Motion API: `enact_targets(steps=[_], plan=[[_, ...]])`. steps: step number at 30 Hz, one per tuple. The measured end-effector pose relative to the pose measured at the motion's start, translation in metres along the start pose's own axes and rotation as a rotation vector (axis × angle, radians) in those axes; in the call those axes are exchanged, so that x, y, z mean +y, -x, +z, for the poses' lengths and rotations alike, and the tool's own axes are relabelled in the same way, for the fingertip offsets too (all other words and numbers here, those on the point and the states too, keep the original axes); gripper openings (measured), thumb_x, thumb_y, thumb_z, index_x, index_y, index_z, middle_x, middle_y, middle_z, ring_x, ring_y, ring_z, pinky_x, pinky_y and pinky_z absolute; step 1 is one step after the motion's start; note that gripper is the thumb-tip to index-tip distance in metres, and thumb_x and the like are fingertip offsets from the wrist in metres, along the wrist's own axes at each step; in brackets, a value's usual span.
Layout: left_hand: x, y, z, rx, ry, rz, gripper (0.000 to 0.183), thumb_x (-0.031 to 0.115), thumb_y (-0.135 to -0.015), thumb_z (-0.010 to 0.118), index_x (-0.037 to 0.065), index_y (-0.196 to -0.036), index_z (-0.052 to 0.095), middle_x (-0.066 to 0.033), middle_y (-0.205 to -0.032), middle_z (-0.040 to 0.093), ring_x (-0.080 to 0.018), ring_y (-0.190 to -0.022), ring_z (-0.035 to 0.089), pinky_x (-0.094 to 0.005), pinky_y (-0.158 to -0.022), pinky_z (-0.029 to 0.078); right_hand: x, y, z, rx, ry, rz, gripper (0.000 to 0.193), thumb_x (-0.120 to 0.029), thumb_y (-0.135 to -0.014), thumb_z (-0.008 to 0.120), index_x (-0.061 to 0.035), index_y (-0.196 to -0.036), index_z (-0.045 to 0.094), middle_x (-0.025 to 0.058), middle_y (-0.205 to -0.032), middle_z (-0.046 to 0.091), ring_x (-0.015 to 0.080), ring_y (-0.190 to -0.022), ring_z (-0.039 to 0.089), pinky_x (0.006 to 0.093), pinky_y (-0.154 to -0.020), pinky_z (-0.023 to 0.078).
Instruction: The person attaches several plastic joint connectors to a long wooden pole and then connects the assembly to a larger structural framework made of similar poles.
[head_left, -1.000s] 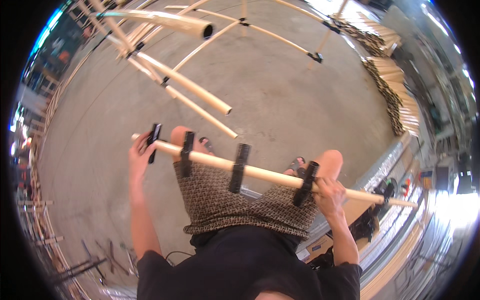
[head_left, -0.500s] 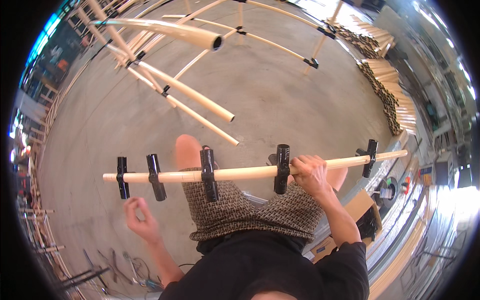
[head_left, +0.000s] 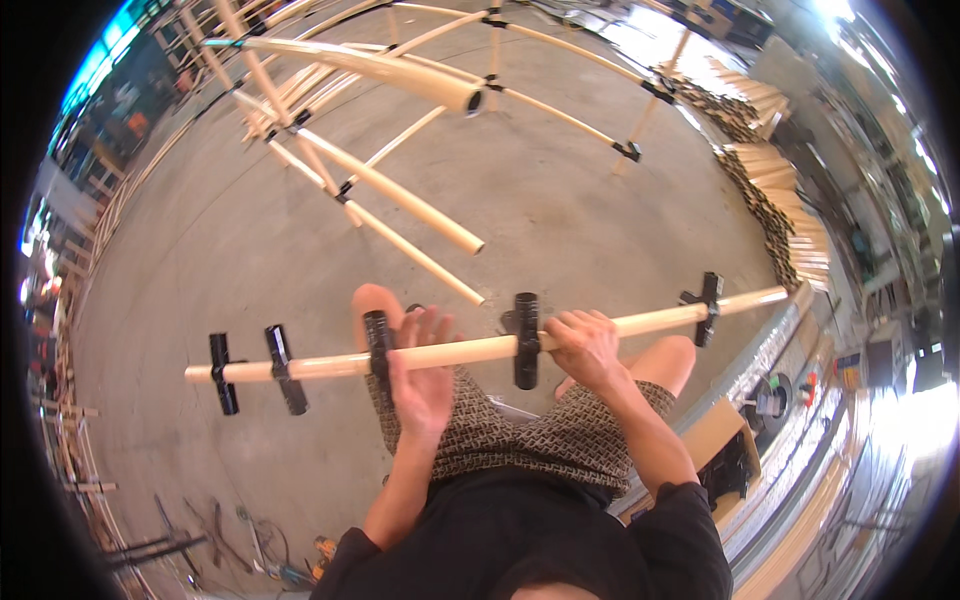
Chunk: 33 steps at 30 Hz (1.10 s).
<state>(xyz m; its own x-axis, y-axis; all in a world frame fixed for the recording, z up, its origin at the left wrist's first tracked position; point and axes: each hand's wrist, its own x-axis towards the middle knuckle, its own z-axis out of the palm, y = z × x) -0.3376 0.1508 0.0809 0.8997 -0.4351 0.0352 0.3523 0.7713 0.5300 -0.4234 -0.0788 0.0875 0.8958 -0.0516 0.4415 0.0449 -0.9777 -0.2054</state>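
A long cream-coloured pipe (head_left: 470, 350) lies crosswise above my lap, with several black pipe joints fitted along it. My right hand (head_left: 585, 345) is wrapped round the pipe, just right of a black joint (head_left: 526, 340). Beside another black joint (head_left: 378, 345), my left hand (head_left: 425, 370) is raised against the pipe, its fingers stretched out and slightly blurred. Two more joints, one of them a black joint (head_left: 286, 370), sit toward the pipe's left end. Near the right end is a further black joint (head_left: 708, 308).
A frame of cream pipes (head_left: 410, 195) with black joints stands ahead, some pipe ends pointing toward me. Stacked pipes (head_left: 775, 200) lie at the far right. An open cardboard box (head_left: 715, 440) sits at my right. Tools, including a yellow power drill (head_left: 324, 550), lie on the floor at lower left.
My left hand has moved right and up, from below the pipe's left end to the joint near the middle. The pipe and right hand have shifted a little left.
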Motion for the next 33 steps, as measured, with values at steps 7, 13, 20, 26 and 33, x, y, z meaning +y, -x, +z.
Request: enact_targets(steps=[7, 13, 20, 26, 33], plan=[[0.035, -0.016, -0.014, 0.122, 0.298, 0.079, 0.042, 0.052, -0.097, 0.058, 0.010, -0.094, 0.061, -0.0005, -0.071, 0.052, -0.0171, -0.073, 0.053, -0.0466, -0.101, 0.043, -0.018, -0.025, 0.022, -0.103, -0.213, -0.019, 0.022, -0.024, -0.074, 0.075, -0.0118, -0.080, 0.058, 0.0027, -0.075, 0.059, 0.0242, -0.074, 0.065, 0.0386, -0.064, 0.049], [0.063, -0.036, -0.012, 0.186, 0.254, 0.189, 0.055, 0.058, -0.098, 0.051, 0.012, -0.067, 0.048, 0.0019, -0.056, 0.039, -0.0120, -0.053, 0.042, -0.0302, -0.074, 0.046, -0.033, -0.045, 0.033, -0.156, -0.221, 0.018, 0.029, -0.024, -0.073, 0.078, -0.0090, -0.089, 0.060, 0.0060, -0.091, 0.061, 0.0261, -0.094, 0.063, 0.0420, -0.078, 0.049], [0.086, -0.035, 0.004, 0.317, 0.095, 0.322, 0.056, 0.051, -0.101, 0.051, 0.016, -0.062, 0.032, 0.0025, -0.054, 0.031, -0.0101, -0.052, 0.034, -0.0240, -0.062, 0.037, 0.006, 0.000, -0.031, 0.041, -0.311, 0.247, 0.041, -0.020, -0.076, 0.080, -0.0068, -0.112, 0.065, 0.0125, -0.116, 0.063, 0.0325, -0.115, 0.057, 0.0430, -0.098, 0.045], [0.094, -0.040, 0.006, 0.487, -0.101, 0.462, 0.053, 0.043, -0.102, 0.055, 0.016, -0.065, 0.029, 0.0023, -0.059, 0.027, -0.0115, -0.053, 0.030, -0.0271, -0.065, 0.041, 0.119, 0.145, -0.101, 0.180, -0.023, 0.884, 0.031, -0.020, -0.084, 0.073, -0.0052, -0.111, 0.065, 0.0155, -0.112, 0.066, 0.0356, -0.113, 0.058, 0.0454, -0.096, 0.045], [0.126, -0.058, -0.034, 0.391, -0.102, 0.396, 0.051, 0.041, -0.101, 0.056, 0.013, -0.064, 0.035, 0.0011, -0.056, 0.027, -0.0133, -0.054, 0.031, -0.0278, -0.067, 0.038, 0.184, 0.419, 0.011, -0.194, -0.001, 1.675, 0.054, -0.038, -0.074, 0.081, -0.0040, -0.114, 0.067, 0.0210, -0.114, 0.067, 0.0377, -0.107, 0.064, 0.0458, -0.091, 0.051]])
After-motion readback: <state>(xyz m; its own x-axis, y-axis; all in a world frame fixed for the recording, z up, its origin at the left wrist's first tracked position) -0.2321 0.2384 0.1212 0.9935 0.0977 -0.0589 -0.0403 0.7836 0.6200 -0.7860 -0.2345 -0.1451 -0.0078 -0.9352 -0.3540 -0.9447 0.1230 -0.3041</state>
